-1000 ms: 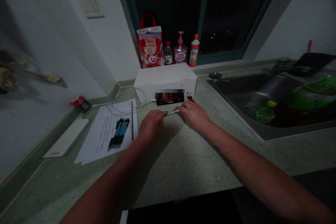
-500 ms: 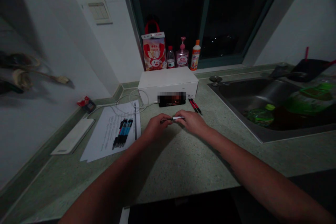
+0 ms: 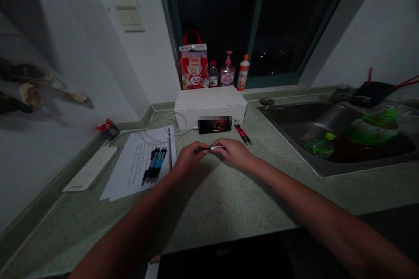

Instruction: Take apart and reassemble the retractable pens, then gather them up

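Note:
Both my hands meet over the counter [image 3: 225,200], in front of the phone. Pinched in my left hand [image 3: 189,157] is the dark end of a slim pen [image 3: 210,148]. Closed fingers of my right hand [image 3: 235,151] grip its white end. Whether the two ends are one piece or separate parts is too small to tell. Left of my hands, several blue-and-black pens [image 3: 155,165] lie side by side on printed paper sheets [image 3: 126,170]. Two red-and-black pens [image 3: 242,134] rest on the counter beyond my right hand.
A phone [image 3: 214,125] with a white cable leans against a white box [image 3: 209,100]. Bottles [image 3: 227,74] and a red-handled bag [image 3: 194,67] stand behind it. To the right is a sink [image 3: 294,139] holding green bottles. A white flat slab [image 3: 91,169] lies left.
Both hands have shifted slightly left with the pen between them. The camera view has tilted a little. The pens on the paper and counter lie as before.

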`<state>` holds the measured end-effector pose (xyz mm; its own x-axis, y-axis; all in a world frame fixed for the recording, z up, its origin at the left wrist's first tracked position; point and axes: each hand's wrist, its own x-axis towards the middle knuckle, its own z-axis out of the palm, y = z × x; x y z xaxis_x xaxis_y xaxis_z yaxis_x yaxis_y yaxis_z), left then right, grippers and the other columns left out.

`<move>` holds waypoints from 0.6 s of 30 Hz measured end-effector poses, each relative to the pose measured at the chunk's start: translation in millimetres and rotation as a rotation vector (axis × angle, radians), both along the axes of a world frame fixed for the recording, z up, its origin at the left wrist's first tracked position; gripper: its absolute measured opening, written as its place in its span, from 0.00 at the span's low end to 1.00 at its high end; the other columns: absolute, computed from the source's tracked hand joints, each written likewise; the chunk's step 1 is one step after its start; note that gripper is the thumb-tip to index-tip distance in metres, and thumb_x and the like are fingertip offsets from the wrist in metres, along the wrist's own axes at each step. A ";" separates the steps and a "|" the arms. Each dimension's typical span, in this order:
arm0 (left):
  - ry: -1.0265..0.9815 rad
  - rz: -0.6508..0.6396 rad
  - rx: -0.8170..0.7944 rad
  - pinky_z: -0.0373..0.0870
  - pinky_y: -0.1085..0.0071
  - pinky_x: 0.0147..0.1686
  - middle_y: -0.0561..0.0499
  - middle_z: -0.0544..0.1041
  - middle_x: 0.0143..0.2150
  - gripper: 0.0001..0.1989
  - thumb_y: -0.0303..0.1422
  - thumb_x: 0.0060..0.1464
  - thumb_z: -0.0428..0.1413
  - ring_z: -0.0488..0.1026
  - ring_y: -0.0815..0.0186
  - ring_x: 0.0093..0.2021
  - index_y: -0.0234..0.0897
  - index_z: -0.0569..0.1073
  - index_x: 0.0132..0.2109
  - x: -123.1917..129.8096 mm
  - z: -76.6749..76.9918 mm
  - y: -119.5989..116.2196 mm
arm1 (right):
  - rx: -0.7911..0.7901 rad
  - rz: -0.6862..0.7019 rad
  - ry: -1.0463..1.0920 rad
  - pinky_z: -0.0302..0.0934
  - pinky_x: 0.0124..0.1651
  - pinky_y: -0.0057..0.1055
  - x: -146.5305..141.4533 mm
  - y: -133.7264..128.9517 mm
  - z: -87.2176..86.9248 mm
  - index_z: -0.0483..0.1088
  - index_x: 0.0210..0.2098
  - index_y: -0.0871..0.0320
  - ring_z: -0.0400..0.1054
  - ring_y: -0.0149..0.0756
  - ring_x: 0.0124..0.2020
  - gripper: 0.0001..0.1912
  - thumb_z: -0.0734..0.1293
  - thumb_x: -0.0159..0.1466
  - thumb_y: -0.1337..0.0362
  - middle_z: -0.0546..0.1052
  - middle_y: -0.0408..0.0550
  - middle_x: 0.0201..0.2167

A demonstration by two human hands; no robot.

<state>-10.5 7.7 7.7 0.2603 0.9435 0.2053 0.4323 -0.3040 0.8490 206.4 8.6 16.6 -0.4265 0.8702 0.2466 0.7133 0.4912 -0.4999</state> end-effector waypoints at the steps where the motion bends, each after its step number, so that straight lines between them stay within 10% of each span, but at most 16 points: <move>1: 0.012 -0.005 0.008 0.77 0.66 0.47 0.50 0.85 0.40 0.05 0.30 0.57 0.60 0.81 0.62 0.41 0.39 0.81 0.41 -0.5 -0.2 -0.6 | -0.010 -0.009 0.014 0.61 0.44 0.32 -0.8 -0.4 -3.3 0.77 0.46 0.55 0.76 0.40 0.43 0.08 0.66 0.72 0.61 0.83 0.49 0.42; 18: 0.117 -0.028 -0.023 0.76 0.65 0.44 0.50 0.85 0.39 0.08 0.30 0.57 0.59 0.81 0.60 0.40 0.42 0.82 0.42 0.9 -6.4 -9.4 | -0.041 -0.006 -0.024 0.65 0.46 0.34 -2.8 -11.9 -16.3 0.77 0.48 0.54 0.77 0.41 0.44 0.09 0.66 0.72 0.62 0.83 0.49 0.44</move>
